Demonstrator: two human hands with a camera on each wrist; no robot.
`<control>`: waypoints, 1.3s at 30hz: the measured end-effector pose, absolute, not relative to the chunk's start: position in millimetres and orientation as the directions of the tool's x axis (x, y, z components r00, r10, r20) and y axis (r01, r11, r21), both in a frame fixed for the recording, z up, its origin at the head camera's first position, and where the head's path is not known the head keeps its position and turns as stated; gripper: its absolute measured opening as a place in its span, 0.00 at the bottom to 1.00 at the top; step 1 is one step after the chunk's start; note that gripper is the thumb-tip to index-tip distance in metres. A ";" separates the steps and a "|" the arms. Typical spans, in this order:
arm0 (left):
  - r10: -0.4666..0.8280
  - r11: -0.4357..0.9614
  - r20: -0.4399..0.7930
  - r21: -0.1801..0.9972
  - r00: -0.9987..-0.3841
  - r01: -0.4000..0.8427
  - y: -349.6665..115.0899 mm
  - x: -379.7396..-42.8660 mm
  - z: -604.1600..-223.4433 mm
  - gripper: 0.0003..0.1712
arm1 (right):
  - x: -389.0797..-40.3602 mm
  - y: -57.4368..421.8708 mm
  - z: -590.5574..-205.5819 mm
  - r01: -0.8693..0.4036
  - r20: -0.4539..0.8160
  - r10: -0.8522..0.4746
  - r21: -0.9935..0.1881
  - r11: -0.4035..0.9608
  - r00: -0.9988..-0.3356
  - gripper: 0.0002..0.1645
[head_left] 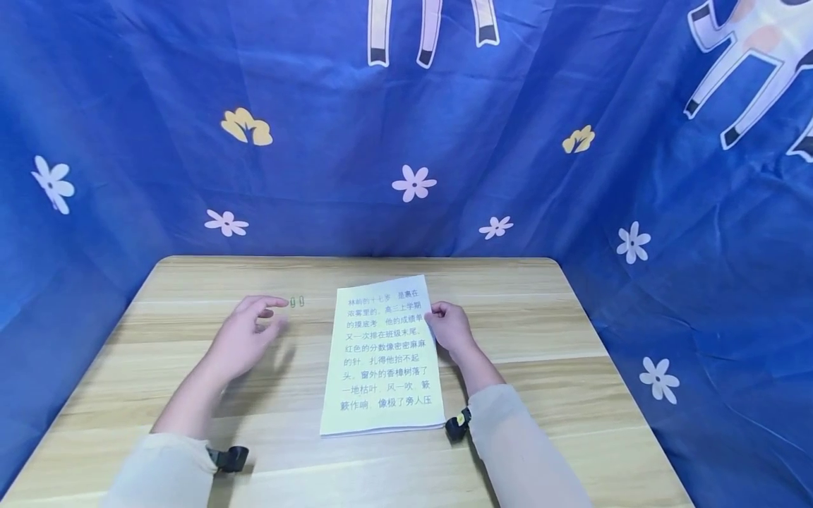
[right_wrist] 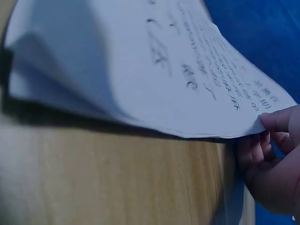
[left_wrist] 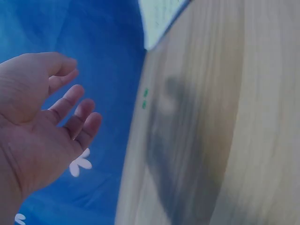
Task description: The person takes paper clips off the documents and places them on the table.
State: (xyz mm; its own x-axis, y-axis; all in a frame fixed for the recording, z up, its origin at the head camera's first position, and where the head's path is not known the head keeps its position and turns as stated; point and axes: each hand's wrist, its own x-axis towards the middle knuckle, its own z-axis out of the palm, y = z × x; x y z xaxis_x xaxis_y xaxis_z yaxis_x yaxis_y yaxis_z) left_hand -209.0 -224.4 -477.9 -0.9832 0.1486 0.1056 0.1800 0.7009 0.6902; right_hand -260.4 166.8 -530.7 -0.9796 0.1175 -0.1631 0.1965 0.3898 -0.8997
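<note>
A stack of printed paper sheets (head_left: 383, 360) lies on the wooden table, bearing large Chinese text. My right hand (head_left: 449, 327) pinches the stack's right edge near its upper corner. In the right wrist view the thumb of the right hand (right_wrist: 276, 154) is on top of the sheets (right_wrist: 140, 79), with the fingers beneath, and the edge lifts a little. My left hand (head_left: 246, 333) hovers over the table left of the paper, fingers loosely bent and holding nothing. Just beyond its fingertips lie two small green paper clips (head_left: 297, 302), seen small in the left wrist view as well.
The light wooden table (head_left: 540, 339) has a straight back edge against a blue curtain (head_left: 330, 176) printed with flowers and animal legs. Curtain also hangs along the sides. A small black wrist camera (head_left: 230, 458) sits at the left cuff, another (head_left: 457, 426) at the right.
</note>
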 end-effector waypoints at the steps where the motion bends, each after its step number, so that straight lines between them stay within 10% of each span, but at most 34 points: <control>1: 0.151 0.697 0.116 0.692 -0.982 0.189 -221.5 -206.1 -475.5 0.24 | -261.2 165.7 -531.1 0.191 -0.152 0.125 -0.887 0.420 -0.980 0.11; 14: 0.190 0.691 0.149 0.682 -0.971 0.240 -190.1 -177.4 -463.3 0.23 | -260.5 159.8 -536.1 0.167 -0.077 0.162 -0.720 0.673 -0.984 0.15; 39: 0.198 0.690 0.167 0.677 -0.966 0.258 -169.6 -169.5 -473.1 0.21 | -269.1 168.4 -531.1 0.137 -0.101 0.092 -0.693 0.708 -0.991 0.19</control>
